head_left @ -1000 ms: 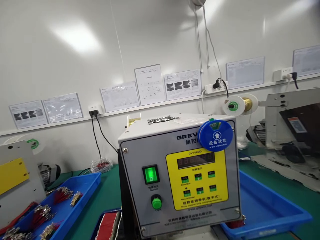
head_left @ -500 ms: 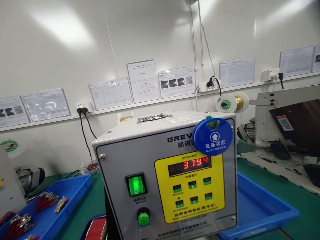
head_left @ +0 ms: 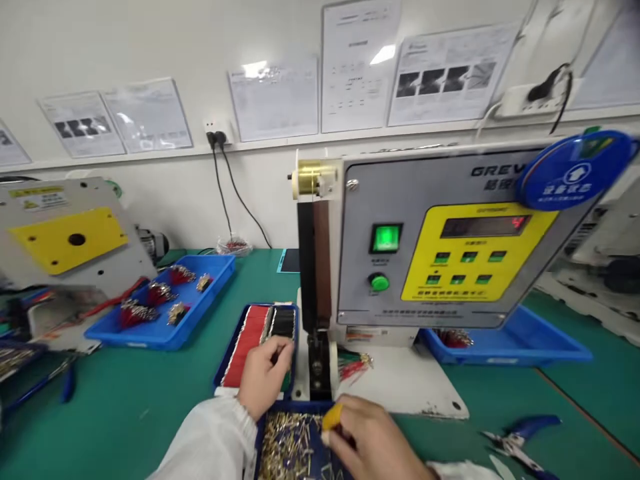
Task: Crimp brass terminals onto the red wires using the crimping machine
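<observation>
My left hand [head_left: 265,375] is closed over a dark blue tray [head_left: 219,380] that holds bundled red wires [head_left: 251,337] and black wires [head_left: 283,323]. What its fingers grip, if anything, is hidden. My right hand [head_left: 375,437] wears a yellow finger cot [head_left: 333,417]. Its fingers are pinched above a second blue tray [head_left: 323,437], filled with loose small brass-coloured metal parts [head_left: 287,443]; I cannot make out anything between them. Just beyond both hands stands the crimping machine [head_left: 383,193], its black crimping head [head_left: 319,367] between the trays. Red and green wires [head_left: 355,365] lie on its base.
A blue tray [head_left: 175,333] with wire bundles sits at the left, another [head_left: 530,343] at the right behind the machine. Cutting pliers [head_left: 520,443] lie front right on the green table [head_left: 165,393]. A neighbouring machine [head_left: 65,227] stands at far left.
My view has dropped and shifted left, so the machine now appears further right. Both hands and the two trays beneath them have come into view.
</observation>
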### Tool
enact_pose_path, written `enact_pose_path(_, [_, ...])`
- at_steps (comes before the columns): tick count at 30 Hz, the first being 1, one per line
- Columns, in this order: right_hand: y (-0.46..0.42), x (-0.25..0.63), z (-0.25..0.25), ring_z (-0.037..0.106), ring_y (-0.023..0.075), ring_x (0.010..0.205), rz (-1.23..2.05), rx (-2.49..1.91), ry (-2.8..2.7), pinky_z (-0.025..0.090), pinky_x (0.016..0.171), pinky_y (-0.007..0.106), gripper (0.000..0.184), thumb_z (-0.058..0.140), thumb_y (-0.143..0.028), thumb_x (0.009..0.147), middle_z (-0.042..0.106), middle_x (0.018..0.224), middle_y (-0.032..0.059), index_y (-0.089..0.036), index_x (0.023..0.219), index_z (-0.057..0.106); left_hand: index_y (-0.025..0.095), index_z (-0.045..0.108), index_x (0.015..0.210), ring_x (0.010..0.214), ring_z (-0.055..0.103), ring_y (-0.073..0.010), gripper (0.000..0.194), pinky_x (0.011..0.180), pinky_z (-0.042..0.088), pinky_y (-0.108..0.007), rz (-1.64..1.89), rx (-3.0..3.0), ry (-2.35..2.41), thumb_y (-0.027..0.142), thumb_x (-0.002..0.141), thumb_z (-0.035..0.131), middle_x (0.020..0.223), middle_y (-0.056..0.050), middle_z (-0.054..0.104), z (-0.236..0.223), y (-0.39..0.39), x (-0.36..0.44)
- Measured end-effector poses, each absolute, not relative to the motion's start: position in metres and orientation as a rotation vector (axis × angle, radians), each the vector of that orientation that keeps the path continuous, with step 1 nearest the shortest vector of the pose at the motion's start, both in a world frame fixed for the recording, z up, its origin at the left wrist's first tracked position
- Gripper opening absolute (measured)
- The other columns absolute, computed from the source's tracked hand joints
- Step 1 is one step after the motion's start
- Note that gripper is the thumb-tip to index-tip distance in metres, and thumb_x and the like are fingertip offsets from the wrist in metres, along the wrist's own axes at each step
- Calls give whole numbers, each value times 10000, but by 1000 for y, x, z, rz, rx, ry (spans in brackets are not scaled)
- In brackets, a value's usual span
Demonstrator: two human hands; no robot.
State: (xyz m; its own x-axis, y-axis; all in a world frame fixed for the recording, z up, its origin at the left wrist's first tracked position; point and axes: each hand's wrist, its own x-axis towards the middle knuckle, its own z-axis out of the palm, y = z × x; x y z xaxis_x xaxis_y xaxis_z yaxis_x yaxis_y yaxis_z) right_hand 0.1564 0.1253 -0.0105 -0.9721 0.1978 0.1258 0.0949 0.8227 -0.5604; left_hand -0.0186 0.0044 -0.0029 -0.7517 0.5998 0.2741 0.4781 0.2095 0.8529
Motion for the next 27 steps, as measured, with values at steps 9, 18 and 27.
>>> enact_pose_path(9, [128, 154, 1, 370, 122, 496, 582, 51, -2649, 235, 518, 285, 504, 375, -400, 990, 416, 532, -11, -189, 533, 392, 154, 639, 760, 531, 472, -101, 269, 545, 349, -205, 1638, 1127, 2292, 364, 845, 493, 551, 35, 517, -7, 1, -19])
enact_pose_path(18, [95, 125, 10, 312, 126, 499, 199, 317, -2572, 132, 518, 316, 467, 381, -395, 953, 448, 518, 8, -183, 538, 363, 159, 625, 762, 558, 475, -120, 289, 562, 335, -218, 1629, 1189, 2318, 364, 861, 447, 566, 25, 516, -6, -3, -20])
enact_pose_path(27, [111, 128, 1, 317, 97, 459, 918, 68, -2460, 157, 496, 284, 509, 316, -438, 988, 261, 503, -43, -197, 557, 194, 164, 630, 764, 601, 514, -134, 326, 583, 359, -225, 1576, 1265, 2346, 396, 894, 440, 617, 0, 556, -10, -1, -19])
